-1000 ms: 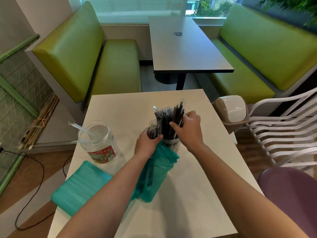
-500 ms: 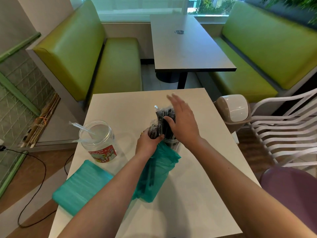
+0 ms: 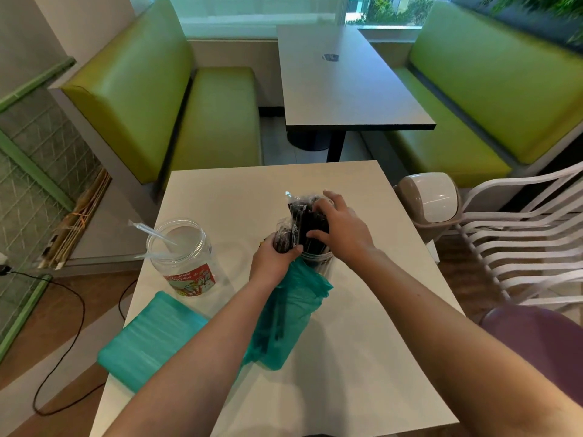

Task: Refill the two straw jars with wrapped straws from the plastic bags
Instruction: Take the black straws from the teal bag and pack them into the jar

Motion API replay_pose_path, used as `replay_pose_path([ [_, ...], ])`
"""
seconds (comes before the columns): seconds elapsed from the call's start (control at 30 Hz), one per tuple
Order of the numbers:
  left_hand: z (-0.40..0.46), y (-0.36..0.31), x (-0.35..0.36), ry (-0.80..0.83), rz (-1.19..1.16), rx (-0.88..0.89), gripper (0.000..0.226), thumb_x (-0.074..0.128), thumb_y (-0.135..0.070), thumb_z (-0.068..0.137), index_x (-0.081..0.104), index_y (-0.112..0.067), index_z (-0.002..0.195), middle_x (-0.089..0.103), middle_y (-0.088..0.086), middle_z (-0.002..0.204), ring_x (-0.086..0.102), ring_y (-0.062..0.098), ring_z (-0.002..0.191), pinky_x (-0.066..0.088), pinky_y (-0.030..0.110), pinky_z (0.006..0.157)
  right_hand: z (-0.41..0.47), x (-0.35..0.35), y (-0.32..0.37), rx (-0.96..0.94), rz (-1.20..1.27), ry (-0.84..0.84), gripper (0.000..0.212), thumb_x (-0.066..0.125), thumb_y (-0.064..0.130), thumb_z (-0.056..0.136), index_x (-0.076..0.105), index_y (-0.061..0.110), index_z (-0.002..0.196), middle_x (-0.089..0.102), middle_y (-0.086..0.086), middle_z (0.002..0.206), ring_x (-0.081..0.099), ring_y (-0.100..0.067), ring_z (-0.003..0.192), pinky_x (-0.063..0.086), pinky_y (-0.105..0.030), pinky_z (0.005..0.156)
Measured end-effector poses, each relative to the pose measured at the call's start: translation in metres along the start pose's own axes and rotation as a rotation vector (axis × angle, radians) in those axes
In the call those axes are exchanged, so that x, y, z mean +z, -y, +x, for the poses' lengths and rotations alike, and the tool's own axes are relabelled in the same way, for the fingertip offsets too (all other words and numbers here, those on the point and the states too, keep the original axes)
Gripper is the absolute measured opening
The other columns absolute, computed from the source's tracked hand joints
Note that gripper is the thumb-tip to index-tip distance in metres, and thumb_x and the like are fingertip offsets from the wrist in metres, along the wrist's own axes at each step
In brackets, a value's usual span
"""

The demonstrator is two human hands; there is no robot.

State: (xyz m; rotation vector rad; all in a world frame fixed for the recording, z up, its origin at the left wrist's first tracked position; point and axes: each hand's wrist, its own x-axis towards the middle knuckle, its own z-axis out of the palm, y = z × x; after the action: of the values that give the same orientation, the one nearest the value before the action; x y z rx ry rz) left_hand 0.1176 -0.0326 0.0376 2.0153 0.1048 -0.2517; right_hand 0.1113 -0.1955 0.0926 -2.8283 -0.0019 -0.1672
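Half a second ago the right hand was lifted flat above the bundle; now it has come down with fingers curled over the black plastic-wrapped straws, pressing them into the clear jar in the middle of the white table, which suggests this jar is close to full. The left hand grips the lower straws and the neck of a teal plastic bag, though the jar's rim is mostly hidden. To the left, the clear red-labelled jar holds only a couple of clear-wrapped straws, beside a second, flat teal plastic bag.
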Motion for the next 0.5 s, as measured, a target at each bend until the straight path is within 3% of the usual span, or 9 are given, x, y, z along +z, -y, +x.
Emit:
replay_pose_path([
  [0.1,0.000,0.000,0.000,0.004,-0.004,0.001,0.038,0.076,-0.043,0.080,0.061,-0.026,0.110,0.067,-0.001,0.112,0.061,0.018,0.099,0.042,0.027,0.076,0.003,-0.003,-0.001,-0.042,0.080,-0.026,0.045,0.074,0.025,0.082,0.050,0.016,0.119,0.042,-0.001,0.137,0.052,-0.030,0.111,0.051,-0.042,0.084],
  [0.23,-0.001,-0.002,-0.002,0.014,-0.038,0.000,0.032,0.077,-0.040,0.080,0.059,-0.028,0.104,0.067,-0.002,0.109,0.061,0.017,0.096,0.043,0.027,0.076,0.010,-0.016,0.002,-0.053,0.095,-0.151,0.038,0.071,0.019,0.084,0.052,0.011,0.116,0.051,-0.004,0.125,0.051,-0.026,0.110,0.050,-0.040,0.086],
  [0.37,-0.002,-0.003,-0.002,0.014,-0.042,-0.003,0.031,0.077,-0.039,0.080,0.057,-0.029,0.102,0.066,-0.004,0.105,0.060,0.016,0.094,0.042,0.026,0.076,0.009,-0.016,0.001,-0.059,0.082,-0.169,0.042,0.063,0.020,0.091,0.048,0.014,0.130,0.044,-0.001,0.144,0.042,-0.024,0.126,0.045,-0.038,0.096],
  [0.5,-0.002,-0.004,-0.003,0.015,-0.047,-0.007,0.034,0.077,-0.038,0.081,0.060,-0.026,0.107,0.065,-0.006,0.104,0.060,0.015,0.095,0.042,0.026,0.076,-0.002,0.003,-0.008,-0.076,0.057,-0.005,0.055,0.044,0.028,0.101,0.024,0.024,0.152,0.020,0.004,0.161,0.020,-0.021,0.146,0.020,-0.037,0.118],
])
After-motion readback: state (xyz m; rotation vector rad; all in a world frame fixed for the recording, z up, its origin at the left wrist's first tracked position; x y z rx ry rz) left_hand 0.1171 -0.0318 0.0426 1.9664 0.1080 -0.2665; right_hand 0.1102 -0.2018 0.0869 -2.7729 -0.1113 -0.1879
